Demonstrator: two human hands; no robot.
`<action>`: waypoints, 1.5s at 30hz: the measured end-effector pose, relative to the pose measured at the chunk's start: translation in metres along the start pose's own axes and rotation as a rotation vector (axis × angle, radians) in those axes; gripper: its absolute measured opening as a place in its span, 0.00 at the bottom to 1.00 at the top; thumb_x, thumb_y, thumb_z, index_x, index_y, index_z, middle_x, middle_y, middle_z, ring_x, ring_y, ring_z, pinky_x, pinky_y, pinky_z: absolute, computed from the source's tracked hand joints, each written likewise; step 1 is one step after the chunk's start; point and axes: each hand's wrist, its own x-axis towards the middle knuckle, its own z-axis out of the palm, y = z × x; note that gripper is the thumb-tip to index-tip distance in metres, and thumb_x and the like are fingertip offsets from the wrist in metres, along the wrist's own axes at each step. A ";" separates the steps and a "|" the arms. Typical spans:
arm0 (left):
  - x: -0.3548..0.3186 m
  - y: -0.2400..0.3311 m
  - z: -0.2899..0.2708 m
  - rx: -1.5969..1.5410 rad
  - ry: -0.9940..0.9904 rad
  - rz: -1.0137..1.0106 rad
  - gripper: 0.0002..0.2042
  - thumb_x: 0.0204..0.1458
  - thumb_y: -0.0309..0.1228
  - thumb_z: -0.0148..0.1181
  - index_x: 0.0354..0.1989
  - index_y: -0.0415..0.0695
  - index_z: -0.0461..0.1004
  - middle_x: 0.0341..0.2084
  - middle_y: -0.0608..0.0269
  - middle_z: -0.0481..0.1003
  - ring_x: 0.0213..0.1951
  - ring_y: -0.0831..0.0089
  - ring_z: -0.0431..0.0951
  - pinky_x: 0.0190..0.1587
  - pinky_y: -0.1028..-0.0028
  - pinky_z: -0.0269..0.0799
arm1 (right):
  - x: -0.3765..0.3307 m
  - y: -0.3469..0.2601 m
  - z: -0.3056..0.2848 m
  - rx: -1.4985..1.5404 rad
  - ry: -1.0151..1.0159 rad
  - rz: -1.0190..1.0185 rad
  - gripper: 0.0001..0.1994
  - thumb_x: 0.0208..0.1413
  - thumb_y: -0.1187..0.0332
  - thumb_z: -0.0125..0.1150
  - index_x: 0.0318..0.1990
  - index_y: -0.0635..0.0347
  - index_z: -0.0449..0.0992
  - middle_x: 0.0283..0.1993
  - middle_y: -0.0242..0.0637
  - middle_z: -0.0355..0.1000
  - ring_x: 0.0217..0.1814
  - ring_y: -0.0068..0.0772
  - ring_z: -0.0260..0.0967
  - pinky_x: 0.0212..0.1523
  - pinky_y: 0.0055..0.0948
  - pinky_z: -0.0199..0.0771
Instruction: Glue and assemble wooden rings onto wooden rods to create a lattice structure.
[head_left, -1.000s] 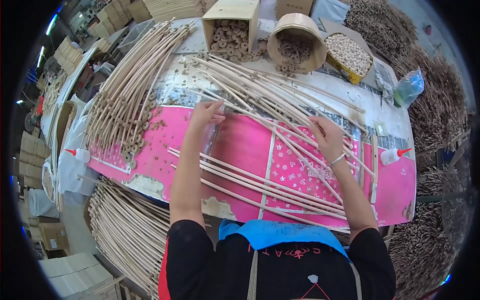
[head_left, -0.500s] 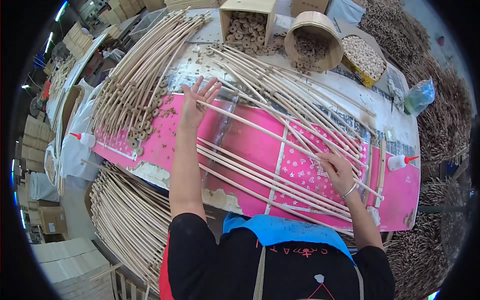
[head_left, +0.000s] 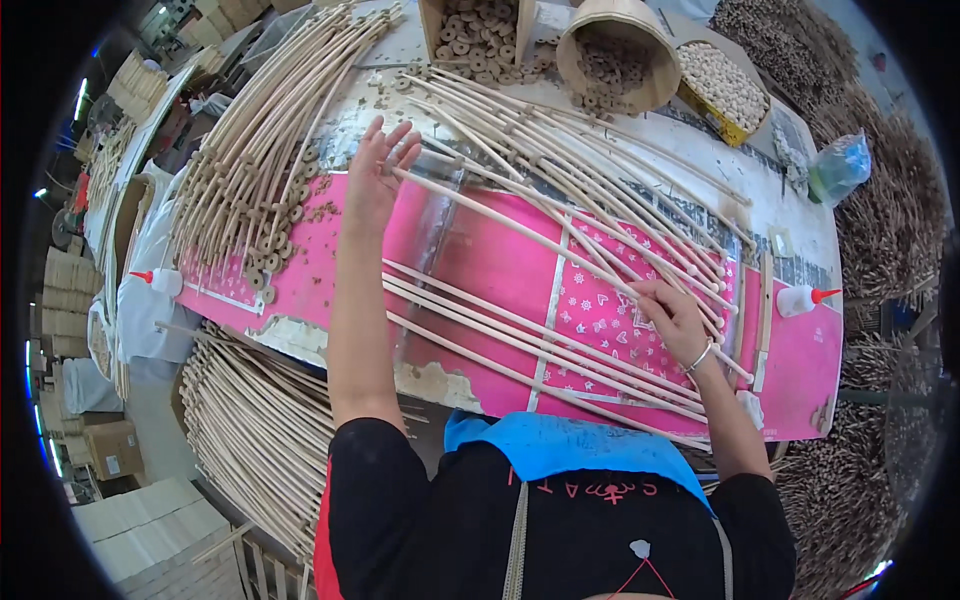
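Observation:
A long pale wooden rod (head_left: 500,217) slants over the pink table cover, from upper left down to the right. My right hand (head_left: 675,322) grips it toward its lower right end, thumb and fingers closed round it. At the rod's upper left end is my left hand (head_left: 380,170), palm up with its fingers spread; the end lies against or just beside the palm. Several similar rods (head_left: 520,345) lie side by side nearer my body. Beyond the held rod, more rods (head_left: 590,190) lie in a loose heap, some with small wooden rings or balls on them.
At left lies a big bundle of rods with rings (head_left: 270,130). Behind stand a box of wooden rings (head_left: 430,30), a wooden bucket (head_left: 575,65) and a yellow tray of balls (head_left: 735,133). White glue bottles (head_left: 797,301) with red tips sit at both sides. More rods (head_left: 250,430) are stacked below left.
The whole view has shifted a little, so the table sits higher in the picture. My left fingers are slightly more curled; my right hand keeps its grip on the rod.

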 end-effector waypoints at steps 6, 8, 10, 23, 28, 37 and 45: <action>0.001 -0.014 0.018 -0.178 -0.033 -0.035 0.22 0.66 0.39 0.53 0.63 0.36 0.69 0.54 0.48 0.75 0.55 0.59 0.77 0.60 0.66 0.77 | 0.005 0.003 0.009 0.089 0.004 0.002 0.12 0.66 0.73 0.57 0.54 0.65 0.77 0.27 0.27 0.71 0.29 0.16 0.67 0.31 0.20 0.69; -0.002 -0.025 0.037 -0.188 -0.029 -0.064 0.23 0.66 0.40 0.53 0.63 0.36 0.67 0.53 0.47 0.75 0.55 0.58 0.77 0.60 0.65 0.76 | 0.012 -0.007 0.016 0.070 0.014 0.004 0.12 0.66 0.72 0.56 0.53 0.65 0.77 0.25 0.29 0.70 0.27 0.18 0.67 0.30 0.22 0.68; -0.013 -0.041 0.071 -0.134 -0.178 -0.113 0.28 0.67 0.46 0.51 0.67 0.36 0.62 0.57 0.44 0.73 0.59 0.56 0.74 0.63 0.63 0.72 | 0.031 -0.019 0.020 -0.017 0.043 -0.101 0.11 0.67 0.71 0.55 0.52 0.64 0.77 0.25 0.31 0.71 0.27 0.20 0.68 0.29 0.24 0.68; -0.107 -0.040 0.015 0.449 0.240 -0.076 0.28 0.66 0.37 0.55 0.71 0.39 0.58 0.58 0.52 0.73 0.59 0.62 0.74 0.58 0.66 0.71 | -0.071 -0.018 0.055 -0.726 -0.234 -0.174 0.48 0.48 0.47 0.71 0.73 0.59 0.57 0.74 0.49 0.58 0.75 0.51 0.55 0.73 0.50 0.51; -0.129 -0.031 -0.017 0.520 0.206 -0.069 0.22 0.68 0.32 0.51 0.68 0.39 0.63 0.52 0.54 0.77 0.51 0.69 0.78 0.53 0.71 0.74 | -0.102 -0.013 0.082 -0.655 -0.151 -0.116 0.37 0.41 0.59 0.75 0.61 0.60 0.68 0.55 0.44 0.68 0.60 0.47 0.64 0.62 0.47 0.62; -0.140 -0.019 -0.025 0.432 -0.004 0.016 0.19 0.68 0.31 0.51 0.65 0.40 0.67 0.44 0.60 0.80 0.44 0.77 0.79 0.45 0.78 0.75 | -0.077 0.002 0.087 -0.601 -0.269 -0.108 0.21 0.44 0.61 0.68 0.47 0.59 0.74 0.42 0.44 0.77 0.48 0.49 0.77 0.44 0.49 0.78; -0.061 -0.004 0.120 0.769 -0.251 0.192 0.15 0.67 0.29 0.52 0.58 0.37 0.74 0.39 0.62 0.80 0.38 0.80 0.77 0.42 0.79 0.74 | -0.081 0.011 0.056 -0.486 -0.288 -0.096 0.14 0.48 0.61 0.64 0.39 0.59 0.74 0.39 0.45 0.78 0.43 0.52 0.77 0.42 0.50 0.77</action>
